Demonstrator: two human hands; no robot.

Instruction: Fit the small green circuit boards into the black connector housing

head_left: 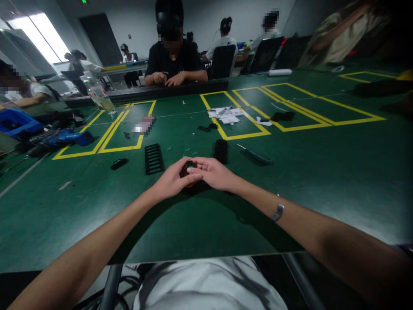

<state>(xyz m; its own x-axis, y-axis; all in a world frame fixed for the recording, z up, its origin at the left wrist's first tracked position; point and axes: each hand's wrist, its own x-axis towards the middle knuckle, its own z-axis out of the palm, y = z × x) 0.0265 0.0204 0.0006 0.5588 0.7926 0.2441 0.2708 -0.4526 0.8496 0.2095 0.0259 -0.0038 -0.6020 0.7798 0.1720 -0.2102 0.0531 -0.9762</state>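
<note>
Here, a small dark part (190, 164) sits between my left hand (172, 177) and right hand (215, 173), fingers of both curled around it, over the table (206, 234); beyond lie a slotted rack (154, 159), black block (221, 150) and screwdriver (258, 156).

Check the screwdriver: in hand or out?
Out: the screwdriver lies on the green table, off to the right, touching neither the left hand nor the right hand.

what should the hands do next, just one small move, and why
I'd perhaps ease the right hand open slightly, letting the left hand steady the small dark piece. Both hands meet around it and their fingers hide most of it, so its shape is hard to judge from this view.
</note>
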